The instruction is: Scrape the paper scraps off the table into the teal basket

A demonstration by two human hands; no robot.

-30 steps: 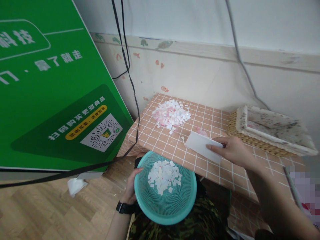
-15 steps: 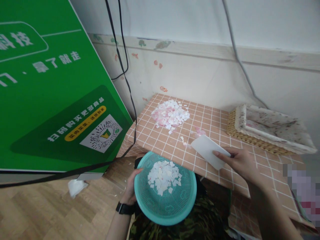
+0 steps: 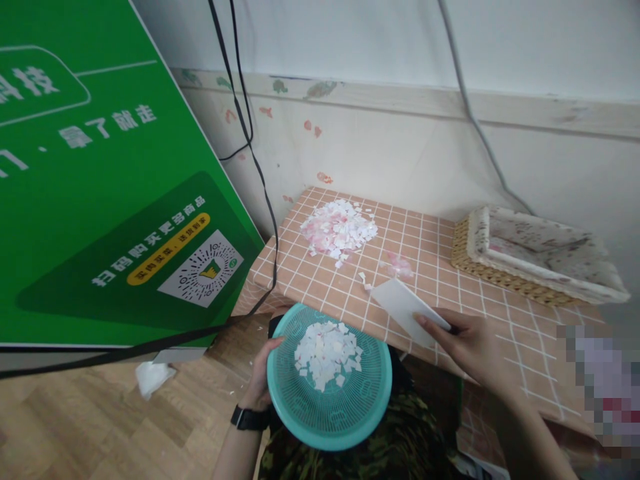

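My left hand (image 3: pixel 263 370) grips the left rim of a turquoise plastic colander (image 3: pixel 340 423), which sits below the table's front edge over my lap. Inside it lies a heap of white paper scraps (image 3: pixel 327 355). Between the thumb and fingers of my right hand (image 3: pixel 465 340) is a flat white card (image 3: pixel 405 310), tilted down to the tabletop near the front edge. Just off the card's far left corner are a few small scraps (image 3: pixel 365 280). A bigger pile of white and pinkish paper scraps (image 3: pixel 340 230) rests farther back on the table.
A cloth-lined wicker basket (image 3: pixel 540 257) stands at the table's back right. The checked tablecloth (image 3: pixel 430 250) bears a pink stain. On the left, a large green panel (image 3: pixel 100 200) rises beside dangling black cables (image 3: pixel 260 180). A white crumpled bag (image 3: pixel 153 379) lies on the wooden floor.
My right hand has moved the card slightly left and toward the table's front edge, up to the few small scraps. My left hand still holds the colander in place.
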